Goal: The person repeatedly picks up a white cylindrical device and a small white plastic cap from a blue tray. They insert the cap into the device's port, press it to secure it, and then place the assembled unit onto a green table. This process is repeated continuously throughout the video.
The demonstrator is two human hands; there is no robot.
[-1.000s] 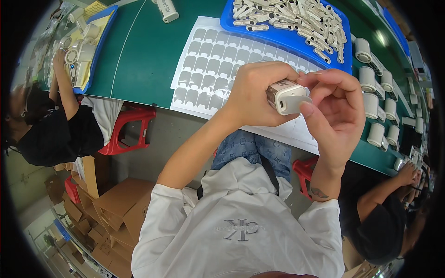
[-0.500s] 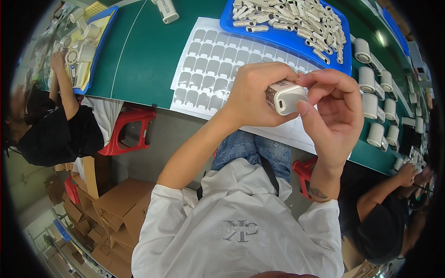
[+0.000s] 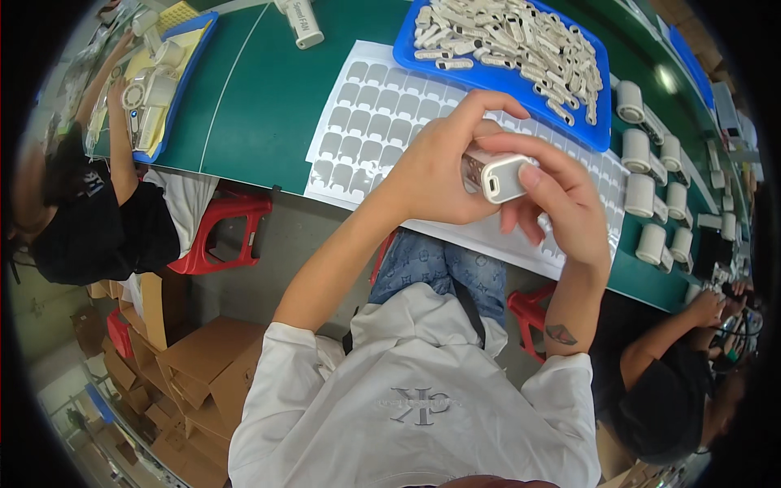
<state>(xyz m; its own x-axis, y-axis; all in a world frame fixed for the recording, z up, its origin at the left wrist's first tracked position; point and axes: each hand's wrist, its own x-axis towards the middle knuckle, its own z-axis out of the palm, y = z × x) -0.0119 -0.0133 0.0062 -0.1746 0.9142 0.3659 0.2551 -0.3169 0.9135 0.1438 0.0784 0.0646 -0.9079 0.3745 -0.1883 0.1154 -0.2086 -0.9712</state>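
Observation:
My left hand [image 3: 435,175] is wrapped around a white handheld fan [image 3: 487,172], whose flat end with a small port faces me. A grey sticker [image 3: 508,182] covers much of that end. The thumb of my right hand [image 3: 569,191] presses on the sticker, while its index finger reaches over the fan's top; the other fingers curl below it. The rest of the fan is hidden by my left hand. Beneath my hands lies a white sheet [image 3: 332,154] bearing rows of grey stickers.
Beyond the sheet, a blue tray [image 3: 402,50] holds a heap of small white parts [image 3: 521,45]. Another white fan [image 3: 303,24] lies at the back, and several stand along the right [image 3: 637,150]. People work on both sides; red stools [image 3: 224,228] and cardboard boxes [image 3: 207,350] are below.
My right thumb and fingertips were at the sticker's edge, with the hand off to the side. Now the thumb lies on the sticker's face and the fingers have closed in around the fan.

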